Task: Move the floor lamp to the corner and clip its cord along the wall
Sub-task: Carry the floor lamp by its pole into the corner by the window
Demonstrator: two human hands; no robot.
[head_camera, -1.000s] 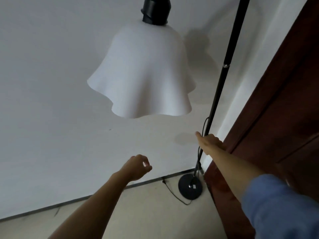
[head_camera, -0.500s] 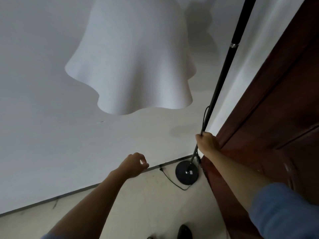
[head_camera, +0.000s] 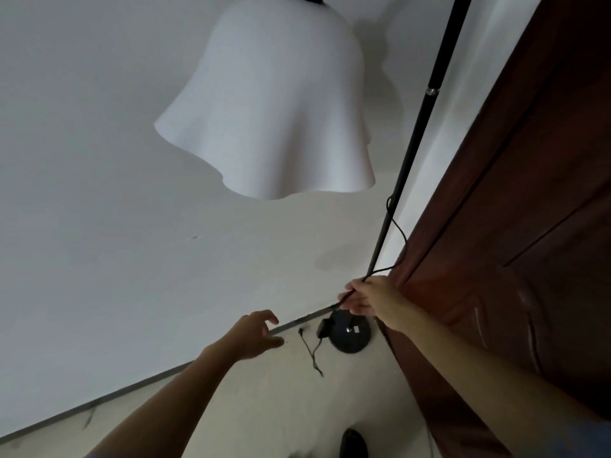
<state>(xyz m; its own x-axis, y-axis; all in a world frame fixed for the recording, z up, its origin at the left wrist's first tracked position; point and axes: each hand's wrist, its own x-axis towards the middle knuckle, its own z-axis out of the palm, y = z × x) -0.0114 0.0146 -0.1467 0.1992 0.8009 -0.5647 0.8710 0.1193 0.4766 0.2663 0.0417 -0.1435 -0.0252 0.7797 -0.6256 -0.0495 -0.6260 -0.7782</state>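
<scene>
The floor lamp stands in the corner between the white wall and a dark wooden door. Its black pole [head_camera: 417,130] rises from a round black base [head_camera: 351,332] on the floor, and a wavy white shade [head_camera: 281,104] hangs left of the pole. A thin black cord [head_camera: 398,231] loops off the pole, and its loose end [head_camera: 312,353] with a small black block trails on the floor beside the base. My right hand [head_camera: 365,297] is closed on the cord low by the pole. My left hand [head_camera: 253,335] hovers open near the skirting, left of the base.
A dark red-brown wooden door [head_camera: 515,226] fills the right side, close to the pole. A grey skirting strip [head_camera: 132,388] runs along the foot of the white wall [head_camera: 82,193]. The toe of a dark shoe [head_camera: 353,442] shows at the bottom.
My right hand went from the pole to pinching the cord and pulling it leftward. My left hand opened from a loose fist. The cord's end lies further out on the floor.
</scene>
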